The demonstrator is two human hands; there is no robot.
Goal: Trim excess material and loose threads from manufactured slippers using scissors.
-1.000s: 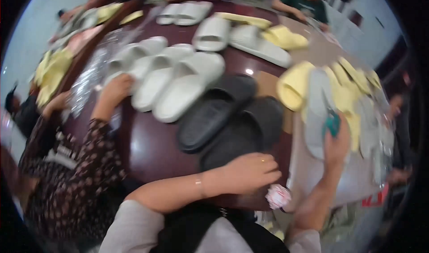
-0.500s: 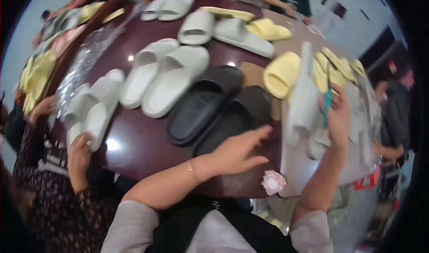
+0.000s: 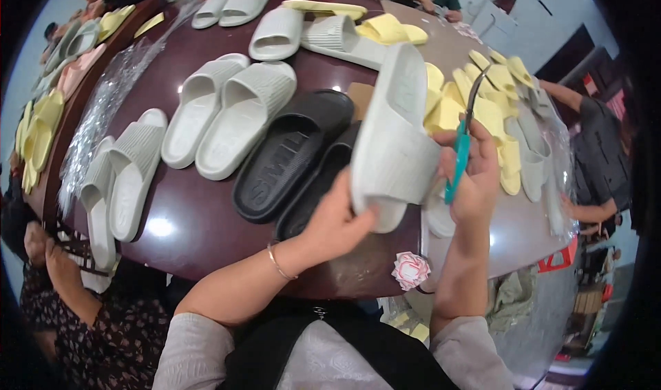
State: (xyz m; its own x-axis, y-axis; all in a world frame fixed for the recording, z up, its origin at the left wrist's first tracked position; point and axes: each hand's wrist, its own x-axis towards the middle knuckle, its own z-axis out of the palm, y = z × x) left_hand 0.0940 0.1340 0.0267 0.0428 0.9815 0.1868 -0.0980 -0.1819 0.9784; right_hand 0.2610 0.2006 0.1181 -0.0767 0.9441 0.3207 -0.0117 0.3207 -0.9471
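Note:
A pale grey slide sandal point(image 3: 394, 125) is raised over the table, tilted with its ribbed strap toward the right. My left hand point(image 3: 341, 218) is closed around its lower end, thumb on the near side. Beside the strap, my right hand point(image 3: 476, 173) wraps around teal-handled scissors point(image 3: 458, 159), whose thin, curved dark blade points up and away. Its fingers come up to the strap's edge; whether they press on it I cannot tell. Behind the raised sandal, a pair of black slides point(image 3: 286, 159) lies on the table, one partly covered.
Several pale grey slides point(image 3: 244, 118) stand on the dark red table point(image 3: 186, 211). Yellow slides point(image 3: 482, 114) pile up at the right. A pink-and-white paper flower point(image 3: 411, 271) lies at the near edge. At the left, another person's hands point(image 3: 48, 245) are beside the table.
My left hand, open and apart before, now grips the grey sandal. The sandal and my right hand with the scissors have shifted left. The person at the left has withdrawn a hand from the slides.

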